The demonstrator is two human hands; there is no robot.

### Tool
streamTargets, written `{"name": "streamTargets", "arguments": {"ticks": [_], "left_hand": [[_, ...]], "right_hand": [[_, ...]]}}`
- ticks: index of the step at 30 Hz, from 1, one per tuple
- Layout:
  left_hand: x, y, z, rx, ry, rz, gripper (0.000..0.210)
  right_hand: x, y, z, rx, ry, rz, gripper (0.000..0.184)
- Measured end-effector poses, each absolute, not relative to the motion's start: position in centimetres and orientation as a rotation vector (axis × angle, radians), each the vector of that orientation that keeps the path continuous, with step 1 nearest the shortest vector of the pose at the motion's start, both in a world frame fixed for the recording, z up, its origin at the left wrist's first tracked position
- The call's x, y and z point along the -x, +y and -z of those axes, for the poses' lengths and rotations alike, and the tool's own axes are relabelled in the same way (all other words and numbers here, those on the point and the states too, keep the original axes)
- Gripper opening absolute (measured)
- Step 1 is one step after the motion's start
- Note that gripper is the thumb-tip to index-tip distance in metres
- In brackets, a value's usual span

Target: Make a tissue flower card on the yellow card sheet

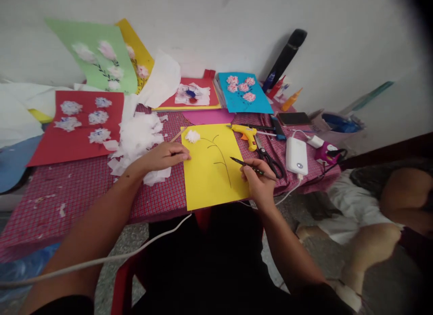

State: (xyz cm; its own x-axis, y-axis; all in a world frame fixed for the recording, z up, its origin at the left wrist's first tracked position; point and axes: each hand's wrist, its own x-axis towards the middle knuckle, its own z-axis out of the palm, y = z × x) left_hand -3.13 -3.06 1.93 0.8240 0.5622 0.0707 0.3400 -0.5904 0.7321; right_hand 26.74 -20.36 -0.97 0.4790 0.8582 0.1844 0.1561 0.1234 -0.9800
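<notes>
A sheet of yellow paper [206, 179] lies in front of me, with a thin dark branch drawn on it and a fluffy white paper flower [192, 136] near its top left corner. My right hand [260, 182] grips a black pen [244, 163] over the sheet's right side, the tip pointing left towards the drawn stem. Resting on the left edge of the paper is my left hand [169, 156], fingers loosely stretched and holding nothing visible. A thin stick [177, 135] lies just beyond it. White paper scraps [140, 132] are heaped beside that hand.
A yellow glue gun [248, 135] and black scissors [270, 162] lie right of the sheet, near a white power bank [297, 156] and phone [294, 119]. Flower pictures on red [115, 107], green [81, 35] and blue paper [237, 106] stand behind. A person's legs [368, 247] are at right.
</notes>
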Motion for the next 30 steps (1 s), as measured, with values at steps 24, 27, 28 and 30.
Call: {"name": "streamTargets", "arguments": {"ticks": [24,27,28,30], "left_hand": [[3.1,-3.2,-2.1,-2.261,0.63,-0.394,0.031],[3.1,-3.2,-2.2,-2.264,0.638,-0.384,0.032],[3.1,-3.2,-2.2,-2.261,0.639,-0.384,0.033],[3.1,-3.2,-2.2,-2.256,0.634,-0.387,0.033]], "right_hand": [[-26.2,-23.9,1.1,1.462,-1.394,-0.531,0.018],[-25.6,-23.9,0.2,1.394,-1.561,-0.51,0.017],[-25.4,-23.8,0.0,1.371,-1.608,-0.499,0.016],[-25.0,-23.7,-0.4,1.35,-1.65,-0.466,0.015]]}}
